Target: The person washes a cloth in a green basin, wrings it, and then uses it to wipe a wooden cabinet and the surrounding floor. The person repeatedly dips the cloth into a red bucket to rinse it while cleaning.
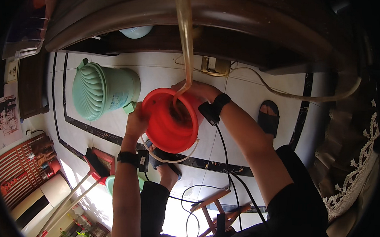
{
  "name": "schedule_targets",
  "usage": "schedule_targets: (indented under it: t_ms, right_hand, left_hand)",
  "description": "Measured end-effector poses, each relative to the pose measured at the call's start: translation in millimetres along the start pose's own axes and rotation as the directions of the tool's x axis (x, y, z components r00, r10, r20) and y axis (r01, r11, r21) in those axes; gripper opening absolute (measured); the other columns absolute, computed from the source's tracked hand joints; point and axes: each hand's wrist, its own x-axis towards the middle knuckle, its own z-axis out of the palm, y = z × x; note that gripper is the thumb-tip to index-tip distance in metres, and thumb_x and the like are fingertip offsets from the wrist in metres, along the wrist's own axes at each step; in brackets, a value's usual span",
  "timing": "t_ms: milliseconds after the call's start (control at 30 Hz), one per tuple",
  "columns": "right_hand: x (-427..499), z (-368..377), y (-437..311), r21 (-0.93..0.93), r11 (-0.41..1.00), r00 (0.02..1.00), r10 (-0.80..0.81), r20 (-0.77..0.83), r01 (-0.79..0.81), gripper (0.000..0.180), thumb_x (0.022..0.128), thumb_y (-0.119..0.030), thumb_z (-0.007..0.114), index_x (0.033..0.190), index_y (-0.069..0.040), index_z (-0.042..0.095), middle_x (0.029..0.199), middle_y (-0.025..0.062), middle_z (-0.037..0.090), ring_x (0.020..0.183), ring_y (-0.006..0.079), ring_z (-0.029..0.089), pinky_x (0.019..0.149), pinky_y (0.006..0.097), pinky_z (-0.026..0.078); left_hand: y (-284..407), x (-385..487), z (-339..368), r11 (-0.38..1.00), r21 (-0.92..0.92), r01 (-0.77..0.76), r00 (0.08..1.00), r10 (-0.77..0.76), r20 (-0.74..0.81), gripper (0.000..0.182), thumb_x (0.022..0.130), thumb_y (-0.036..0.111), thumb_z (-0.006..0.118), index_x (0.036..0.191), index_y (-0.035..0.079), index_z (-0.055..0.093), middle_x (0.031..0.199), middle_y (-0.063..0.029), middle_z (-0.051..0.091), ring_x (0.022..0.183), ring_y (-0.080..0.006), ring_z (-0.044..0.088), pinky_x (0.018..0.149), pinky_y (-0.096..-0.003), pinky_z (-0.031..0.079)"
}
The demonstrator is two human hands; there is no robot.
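A red plastic bucket (pixel 171 132) is held tilted above the tiled floor, its mouth facing me. My left hand (pixel 136 122) grips its rim on the left side. Around the outer wall at the upper right curls my right hand (pixel 198 89), partly hidden by the bucket and a hose. That yellowish see-through hose (pixel 185 38) comes down from the top of the view, and its end dips into the bucket. Dark residue shows inside near the bottom, though I cannot tell what it is. The pale bail handle (pixel 176 161) hangs below the rim.
A green lidded bin (pixel 120 86) stands to the left. Dark wooden furniture (pixel 236 22) spans the far side, with a gold-coloured box (pixel 215 65) beneath. A broom and dustpan (pixel 99 165) are at lower left. Black cables (pixel 225 148) hang near a wooden stool (pixel 217 207).
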Motion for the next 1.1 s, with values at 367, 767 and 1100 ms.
schedule_targets:
  t_ms: [367,767,1100]
  right_hand:
    - [-8.5,-17.8,25.4,0.271,0.958,0.995,0.092,0.039,-0.099,0.036,0.105,-0.032,0.065,0.126,-0.004,0.07,0.117,0.0046,0.074,0.102,0.0139,0.069,0.092,0.0307,0.056]
    - [-48.7,65.9,114.8,-0.037,0.803,0.516,-0.416,-0.749,0.594,0.048,0.111,-0.019,0.053,0.155,-0.001,0.048,0.148,0.0128,0.061,0.132,0.0231,0.059,0.112,0.0341,0.046]
    - [-70.5,131.8,110.7,0.225,0.804,0.653,-0.247,-0.716,0.551,0.055,0.113,-0.02,0.048,0.163,-0.001,0.034,0.166,0.0077,0.04,0.151,0.017,0.037,0.123,0.0327,0.031]
  left_hand:
    - [-4.9,-10.8,6.5,0.999,-0.048,0.018,1.0,-0.018,0.003,0.037,0.091,0.012,0.071,0.126,0.007,0.058,0.092,-0.0204,0.075,0.087,-0.0394,0.074,0.073,-0.0455,0.059]
    - [65.1,-60.0,67.0,0.471,-0.783,0.408,0.741,-0.671,-0.017,0.028,0.094,0.009,0.062,0.117,-0.004,0.055,0.086,-0.0193,0.069,0.044,-0.0254,0.061,0.036,-0.0346,0.049]
    - [140.1,-75.9,108.3,0.109,-0.968,0.228,0.659,-0.748,0.071,0.048,0.107,0.035,0.061,0.127,-0.008,0.054,0.101,-0.0238,0.072,0.075,-0.0337,0.077,0.062,-0.0387,0.066]
